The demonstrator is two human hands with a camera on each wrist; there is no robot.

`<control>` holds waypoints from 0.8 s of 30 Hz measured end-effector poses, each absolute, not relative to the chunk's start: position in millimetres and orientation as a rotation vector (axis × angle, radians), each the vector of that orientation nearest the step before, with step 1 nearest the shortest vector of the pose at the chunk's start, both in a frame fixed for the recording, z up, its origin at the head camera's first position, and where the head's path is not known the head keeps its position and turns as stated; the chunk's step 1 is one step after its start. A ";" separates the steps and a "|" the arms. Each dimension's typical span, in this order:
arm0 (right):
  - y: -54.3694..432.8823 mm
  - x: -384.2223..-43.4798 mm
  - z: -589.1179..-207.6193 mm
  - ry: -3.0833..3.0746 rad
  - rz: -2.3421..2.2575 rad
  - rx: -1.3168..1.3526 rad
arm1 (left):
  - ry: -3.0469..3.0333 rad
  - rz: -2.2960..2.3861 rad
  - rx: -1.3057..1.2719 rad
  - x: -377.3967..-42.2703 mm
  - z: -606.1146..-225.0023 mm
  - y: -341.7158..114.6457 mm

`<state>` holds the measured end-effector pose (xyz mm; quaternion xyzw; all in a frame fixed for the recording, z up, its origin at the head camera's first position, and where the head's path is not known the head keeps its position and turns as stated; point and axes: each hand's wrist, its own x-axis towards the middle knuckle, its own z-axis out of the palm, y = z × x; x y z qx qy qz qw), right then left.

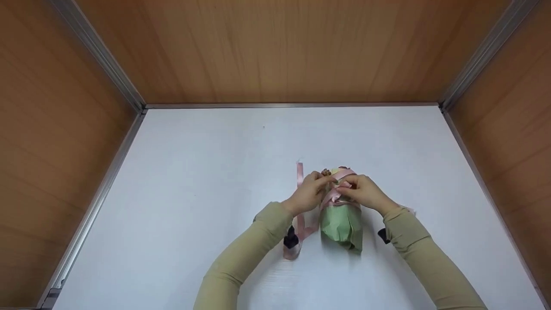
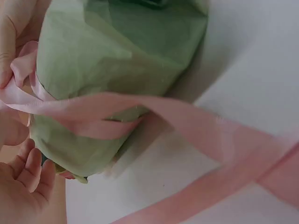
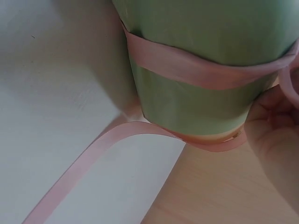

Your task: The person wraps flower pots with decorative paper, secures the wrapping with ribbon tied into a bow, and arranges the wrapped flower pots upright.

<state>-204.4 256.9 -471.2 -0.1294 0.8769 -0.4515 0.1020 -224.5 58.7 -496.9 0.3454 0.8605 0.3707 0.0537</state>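
A small bouquet point(image 1: 340, 226) in green wrapping paper lies on the white table, with flower heads showing at its far end. Pink ribbon point(image 2: 107, 105) crosses round the paper and is gathered at the front. On the bouquet's left side, my left hand point(image 1: 311, 191) pinches the ribbon near the gathered part, its other fingers loosely curled. My right hand point(image 1: 366, 192) grips a pink loop of ribbon from the right, thumb and forefinger together. Both sets of fingertips are close together over the wrap. In the right wrist view, the ribbon band point(image 3: 187, 67) lies flat across the green paper.
One long ribbon tail point(image 1: 300, 172) trails over the table left of the bouquet; another ribbon length point(image 3: 70, 177) runs off in the right wrist view. Dark wrist straps point(image 1: 291, 238) show by the sleeves. Wooden panels point(image 1: 275, 51) border the table at the back and sides.
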 end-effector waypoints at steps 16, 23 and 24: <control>258.6 -202.4 -474.3 2.537 -1.405 -0.410 | 2.915 0.681 0.871 -248.1 -481.5 -15.9; 263.3 -205.3 -475.0 2.496 -1.472 -0.225 | 2.962 0.766 0.676 -257.7 -464.4 -61.3; 264.0 -206.0 -475.1 2.486 -1.489 -0.200 | 2.968 0.779 0.659 -258.9 -462.0 -65.4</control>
